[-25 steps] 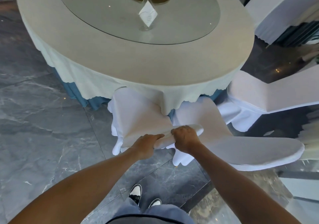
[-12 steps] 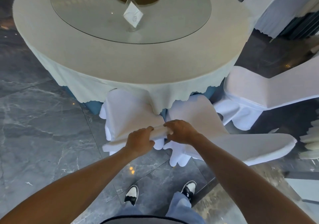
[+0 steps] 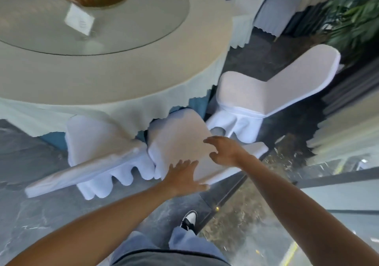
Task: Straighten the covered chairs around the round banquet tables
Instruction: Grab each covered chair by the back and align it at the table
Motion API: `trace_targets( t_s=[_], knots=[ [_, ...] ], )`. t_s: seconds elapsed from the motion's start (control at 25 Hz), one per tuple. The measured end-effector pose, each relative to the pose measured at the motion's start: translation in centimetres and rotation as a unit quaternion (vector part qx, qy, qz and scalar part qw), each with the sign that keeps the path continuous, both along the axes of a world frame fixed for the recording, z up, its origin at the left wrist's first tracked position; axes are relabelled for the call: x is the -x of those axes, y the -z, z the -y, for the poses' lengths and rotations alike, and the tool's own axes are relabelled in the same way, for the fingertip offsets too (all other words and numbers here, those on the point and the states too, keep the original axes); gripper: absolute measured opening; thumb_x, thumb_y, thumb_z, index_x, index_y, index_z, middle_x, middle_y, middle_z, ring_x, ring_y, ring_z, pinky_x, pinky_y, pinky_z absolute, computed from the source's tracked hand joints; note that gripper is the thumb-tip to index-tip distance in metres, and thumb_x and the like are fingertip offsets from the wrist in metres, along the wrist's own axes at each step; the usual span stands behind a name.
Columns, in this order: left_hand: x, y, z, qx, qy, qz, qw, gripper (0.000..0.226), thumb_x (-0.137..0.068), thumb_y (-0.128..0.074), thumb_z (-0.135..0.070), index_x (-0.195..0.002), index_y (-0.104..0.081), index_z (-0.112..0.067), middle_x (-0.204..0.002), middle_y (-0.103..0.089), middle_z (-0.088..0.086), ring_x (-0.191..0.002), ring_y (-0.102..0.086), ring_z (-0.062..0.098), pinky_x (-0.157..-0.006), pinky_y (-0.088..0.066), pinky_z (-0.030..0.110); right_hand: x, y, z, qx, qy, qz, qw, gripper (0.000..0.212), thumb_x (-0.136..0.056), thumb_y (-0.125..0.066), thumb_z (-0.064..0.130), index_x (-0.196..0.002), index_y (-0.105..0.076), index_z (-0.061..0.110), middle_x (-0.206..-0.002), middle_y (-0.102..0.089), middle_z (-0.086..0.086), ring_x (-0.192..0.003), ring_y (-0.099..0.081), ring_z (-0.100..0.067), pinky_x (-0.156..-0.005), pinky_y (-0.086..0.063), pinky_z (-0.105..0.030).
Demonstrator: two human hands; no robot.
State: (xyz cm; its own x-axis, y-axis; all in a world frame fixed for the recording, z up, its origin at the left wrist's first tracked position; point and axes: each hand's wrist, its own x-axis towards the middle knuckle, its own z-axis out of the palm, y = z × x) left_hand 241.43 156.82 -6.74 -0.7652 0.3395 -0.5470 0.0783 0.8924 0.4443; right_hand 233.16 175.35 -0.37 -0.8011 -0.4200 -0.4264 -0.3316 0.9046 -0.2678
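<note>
Two white-covered chairs stand side by side, tucked under the round table point(image 3: 123, 81). The left chair point(image 3: 96, 149) stands free, its backrest top pointing toward me. My left hand point(image 3: 184, 175) is spread flat over the backrest top of the right chair point(image 3: 180, 142). My right hand point(image 3: 223, 150) hovers over the same backrest further right, fingers curled apart and holding nothing. A third covered chair point(image 3: 266, 89) stands to the right, angled away from the table.
The table carries a glass turntable point(image 3: 123, 19) with a white card point(image 3: 80, 20) and a brass hub. More covered chairs point(image 3: 272, 5) and plants stand at the back right. Dark marble floor point(image 3: 30, 163) lies to the left; my shoe point(image 3: 189, 219) is below.
Both hands have let go of the left chair's backrest and moved right, over the neighbouring chair. The view has swung to the right.
</note>
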Motion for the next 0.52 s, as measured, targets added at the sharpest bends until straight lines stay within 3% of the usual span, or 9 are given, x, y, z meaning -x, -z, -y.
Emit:
trace_targets(
  t_s=[0.08,0.16,0.24,0.4,0.52],
  knots=[
    [0.0,0.2,-4.3,-0.006,0.040,0.007,0.999,0.096,-0.073,-0.051,-0.076,-0.150,-0.021,-0.027,-0.152,-0.036,0.003,-0.137,-0.038,0.031,-0.108,-0.033,0.052,-1.4,-0.8,-5.6,-0.009,0.018,-0.004,1.000,0.059,-0.085,-0.055,0.032,-0.143,-0.046,0.030,-0.150,-0.044,0.006,-0.136,-0.040,-0.018,-0.111,-0.030,-0.034],
    [0.2,0.1,-7.1,-0.029,0.045,-0.022,0.998,0.065,-0.083,-0.059,-0.046,-0.140,-0.035,-0.024,-0.130,-0.053,0.007,-0.112,-0.058,0.030,-0.087,-0.047,0.039,-2.9,-1.0,-9.8,-0.028,0.018,-0.008,0.999,0.060,-0.084,-0.058,0.031,-0.142,-0.047,0.029,-0.150,-0.044,0.005,-0.137,-0.038,-0.016,-0.115,-0.023,-0.033],
    [0.8,-0.6,-8.4,-0.030,0.042,-0.048,0.998,0.054,-0.086,-0.058,-0.024,-0.137,-0.041,-0.020,-0.115,-0.060,0.008,-0.093,-0.062,0.029,-0.070,-0.044,0.033,-3.9,-0.4,-11.9,-0.052,-0.006,-0.032,0.998,0.065,-0.082,-0.061,0.022,-0.144,-0.044,0.026,-0.150,-0.042,0.004,-0.139,-0.034,-0.015,-0.117,-0.017,-0.031],
    [2.1,-1.5,-8.8,0.018,0.074,-0.060,0.995,0.055,-0.082,-0.062,-0.019,-0.135,-0.045,-0.021,-0.104,-0.065,0.006,-0.079,-0.057,0.025,-0.064,-0.041,0.031,-2.4,2.8,-12.3,-0.107,-0.018,-0.050,0.993,0.068,-0.084,-0.054,0.013,-0.147,-0.034,0.029,-0.151,-0.039,0.001,-0.142,-0.028,-0.024,-0.120,-0.014,-0.044],
    [2.8,-1.6,-8.6,0.014,0.080,-0.065,0.995,0.061,-0.085,-0.061,-0.021,-0.142,-0.040,-0.023,-0.108,-0.067,0.004,-0.088,-0.064,0.028,-0.070,-0.047,0.032,0.0,4.2,-11.5,-0.157,-0.013,-0.062,0.986,0.056,-0.080,-0.057,0.018,-0.134,-0.050,0.032,-0.133,-0.056,0.005,-0.128,-0.045,-0.024,-0.113,-0.021,-0.050]
  ],
)
